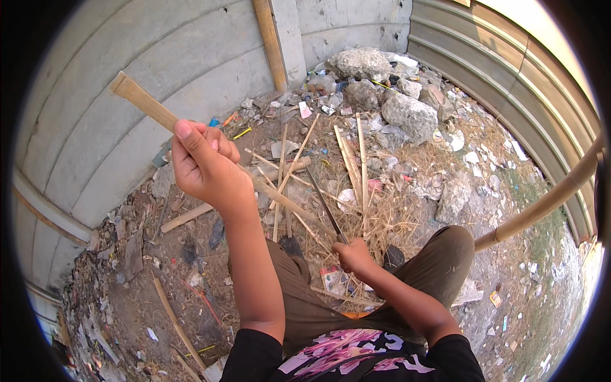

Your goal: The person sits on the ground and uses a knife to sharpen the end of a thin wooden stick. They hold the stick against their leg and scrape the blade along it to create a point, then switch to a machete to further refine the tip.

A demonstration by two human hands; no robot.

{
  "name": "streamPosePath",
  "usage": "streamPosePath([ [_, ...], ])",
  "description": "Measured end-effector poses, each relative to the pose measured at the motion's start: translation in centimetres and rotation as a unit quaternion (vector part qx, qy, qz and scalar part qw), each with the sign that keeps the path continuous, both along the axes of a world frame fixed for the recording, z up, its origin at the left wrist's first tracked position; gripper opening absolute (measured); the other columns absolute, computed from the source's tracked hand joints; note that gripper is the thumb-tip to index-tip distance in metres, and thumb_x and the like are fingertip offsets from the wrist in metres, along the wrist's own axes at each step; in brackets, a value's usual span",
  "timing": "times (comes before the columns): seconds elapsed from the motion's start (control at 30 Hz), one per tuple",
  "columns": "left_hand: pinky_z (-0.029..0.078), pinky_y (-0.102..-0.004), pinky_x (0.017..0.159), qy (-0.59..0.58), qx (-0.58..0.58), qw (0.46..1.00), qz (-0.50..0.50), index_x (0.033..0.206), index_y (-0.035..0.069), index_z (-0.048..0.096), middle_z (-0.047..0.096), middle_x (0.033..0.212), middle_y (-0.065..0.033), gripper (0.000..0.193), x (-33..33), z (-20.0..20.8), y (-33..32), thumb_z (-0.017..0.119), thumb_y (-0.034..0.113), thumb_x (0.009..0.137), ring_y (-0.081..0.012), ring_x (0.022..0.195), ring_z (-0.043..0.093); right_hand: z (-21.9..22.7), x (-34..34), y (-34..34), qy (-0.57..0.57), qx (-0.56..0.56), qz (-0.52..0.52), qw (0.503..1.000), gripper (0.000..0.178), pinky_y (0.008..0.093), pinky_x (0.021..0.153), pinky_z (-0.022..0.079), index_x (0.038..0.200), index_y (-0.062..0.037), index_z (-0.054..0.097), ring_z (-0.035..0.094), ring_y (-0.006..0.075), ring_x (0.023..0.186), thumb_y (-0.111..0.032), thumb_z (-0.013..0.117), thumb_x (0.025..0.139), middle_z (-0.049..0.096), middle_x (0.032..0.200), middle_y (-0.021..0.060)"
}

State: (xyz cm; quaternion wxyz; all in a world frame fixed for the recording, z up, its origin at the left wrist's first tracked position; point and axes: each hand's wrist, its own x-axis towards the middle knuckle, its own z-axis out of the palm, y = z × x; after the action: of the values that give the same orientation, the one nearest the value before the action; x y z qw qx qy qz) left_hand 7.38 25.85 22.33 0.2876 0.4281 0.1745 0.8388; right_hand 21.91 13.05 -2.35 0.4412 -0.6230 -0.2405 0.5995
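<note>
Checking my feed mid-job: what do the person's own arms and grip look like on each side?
The left grip and right grip are bare, ungloved human hands. The forearms are bare too, with no watch or band visible. The sleeves are short and black, matching the pink-and-white printed shirt.

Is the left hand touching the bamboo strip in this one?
Touching. The head view shows the left hand closed on the bamboo strip, thumb pressed against it, one end sticking out beyond the grip.
</note>
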Motion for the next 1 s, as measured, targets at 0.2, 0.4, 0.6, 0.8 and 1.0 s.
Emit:
streamPosePath([
  [0.2, 0.015, -0.0226, 0.043, -0.002, -0.003, 1.0, 0.011, 0.084, 0.008, 0.05, 0.036, 0.062, 0.0045, 0.036, 0.3, 0.2, 0.0, 0.057, 0.037, 0.103, -0.0026, 0.05, 0.026, 7.1, -0.7, -0.1, -0.017, 0.334, -0.093, 0.938, 0.027, 0.0293, 0.045, 0.034, 0.067, -0.0047, 0.053, 0.042, 0.0102, 0.045, -0.014, 0.061, 0.091, 0.047, 0.053, 0.0001],
  [0.4, 0.016, -0.0222, 0.043, 0.043, -0.029, 0.998, -0.02, 0.085, 0.007, 0.05, 0.036, 0.062, 0.0047, 0.035, 1.7, 0.6, -1.0, 0.057, 0.037, 0.103, -0.0024, 0.05, 0.027, -2.7, -1.9, -2.3, 0.05, 0.023, -0.06, 0.997, 0.022, 0.0306, 0.042, 0.034, 0.067, -0.0019, 0.055, 0.044, 0.0119, 0.043, -0.013, 0.063, 0.084, 0.049, 0.054, 0.0012],
  [0.6, 0.017, -0.0223, 0.043, 0.025, -0.03, 0.999, -0.016, 0.085, 0.007, 0.049, 0.037, 0.062, 0.0046, 0.036, 1.6, 0.7, -1.2, 0.057, 0.038, 0.103, -0.0027, 0.051, 0.028, 1.1, 0.2, -1.2, -0.058, 0.052, 0.016, 0.997, 0.023, 0.0309, 0.044, 0.037, 0.066, -0.0008, 0.061, 0.048, 0.0127, 0.044, -0.016, 0.067, 0.081, 0.054, 0.055, 0.0039],
  [0.8, 0.02, -0.0219, 0.044, 0.022, -0.033, 0.998, 0.051, 0.086, 0.007, 0.048, 0.037, 0.064, 0.004, 0.036, 1.8, 0.7, -1.0, 0.056, 0.037, 0.103, -0.0032, 0.052, 0.029, 4.4, -0.7, -3.0, 0.018, 0.309, -0.11, 0.945, 0.029, 0.0286, 0.041, 0.03, 0.064, -0.0079, 0.047, 0.039, 0.0103, 0.041, -0.007, 0.06, 0.089, 0.042, 0.051, 0.0001],
  [1.0, 0.026, -0.0209, 0.042, 0.025, -0.054, 0.991, 0.119, 0.082, 0.004, 0.048, 0.042, 0.062, 0.0003, 0.042, 1.4, 0.3, -0.1, 0.053, 0.04, 0.104, -0.0038, 0.049, 0.034, -3.5, -2.2, -5.4, 0.082, -0.057, -0.04, 0.994, 0.027, 0.0339, 0.037, 0.028, 0.063, -0.006, 0.052, 0.038, 0.0139, 0.036, -0.014, 0.063, 0.086, 0.046, 0.051, 0.0028],
])
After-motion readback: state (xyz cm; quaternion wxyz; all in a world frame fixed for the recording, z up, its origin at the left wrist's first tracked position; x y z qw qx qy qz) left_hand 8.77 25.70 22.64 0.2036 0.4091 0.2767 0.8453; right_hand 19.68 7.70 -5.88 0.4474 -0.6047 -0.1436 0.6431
